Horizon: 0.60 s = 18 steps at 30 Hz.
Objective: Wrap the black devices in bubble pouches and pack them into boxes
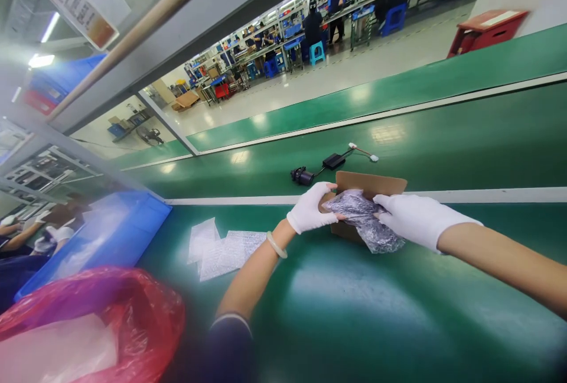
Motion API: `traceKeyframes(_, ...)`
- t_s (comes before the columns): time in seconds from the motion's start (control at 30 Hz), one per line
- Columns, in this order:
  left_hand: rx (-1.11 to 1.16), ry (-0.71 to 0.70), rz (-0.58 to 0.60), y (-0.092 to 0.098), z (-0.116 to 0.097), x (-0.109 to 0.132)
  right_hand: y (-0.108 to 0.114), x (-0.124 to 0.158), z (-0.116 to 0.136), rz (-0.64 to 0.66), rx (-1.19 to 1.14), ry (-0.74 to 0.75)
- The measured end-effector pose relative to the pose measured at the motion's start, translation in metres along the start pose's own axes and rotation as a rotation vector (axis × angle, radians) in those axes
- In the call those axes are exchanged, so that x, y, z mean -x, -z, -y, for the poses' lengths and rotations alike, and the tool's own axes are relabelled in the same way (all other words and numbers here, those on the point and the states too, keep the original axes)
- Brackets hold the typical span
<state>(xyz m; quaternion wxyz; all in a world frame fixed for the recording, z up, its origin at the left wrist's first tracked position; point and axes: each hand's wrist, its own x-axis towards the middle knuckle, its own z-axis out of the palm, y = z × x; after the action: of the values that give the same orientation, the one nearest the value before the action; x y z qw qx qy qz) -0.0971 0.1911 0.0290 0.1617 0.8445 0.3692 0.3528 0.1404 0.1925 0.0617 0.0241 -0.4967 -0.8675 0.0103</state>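
Note:
Both my hands wear white gloves. My left hand [310, 208] grips the left end of a dark item wrapped in bubble wrap [365, 220], thumb over it. My right hand [416, 217] clasps the bundle's right side. The bundle lies partly inside an open brown cardboard box [372, 185] on the green work surface [354, 312]. A pale bangle sits on my left wrist.
A black device with cable and white connector [330, 164] lies on the green conveyor belt behind the box. Bubble-wrap sheets [221, 247] lie at left, beside a blue bin [115, 235] and a red plastic bag [110, 312]. Other workers sit at far benches.

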Motion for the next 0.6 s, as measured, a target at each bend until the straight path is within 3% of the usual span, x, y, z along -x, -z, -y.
traceKeyframes(0.07, -0.088, -0.112, 0.029, 0.002, -0.002, 0.000, 0.010, 0.006, 0.013, 0.005, 0.100, 0.050)
traceKeyframes(0.13, -0.259, -0.155, 0.171, 0.001, -0.007, -0.006, 0.019, 0.011, 0.025, 0.069, 0.170, 0.131)
traceKeyframes(0.27, -0.554, -0.033, 0.339, -0.004, -0.016, -0.020, 0.028, 0.008, 0.029, 0.209, 0.219, 0.127)
traceKeyframes(0.4, -0.667, 0.012, 0.315, -0.012, -0.016, -0.020, 0.026, -0.014, 0.013, 0.248, 0.256, 0.037)
traceKeyframes(0.6, -0.580, -0.082, 0.117, -0.022, -0.022, -0.001, 0.045, -0.011, 0.002, 0.340, 0.152, 0.137)
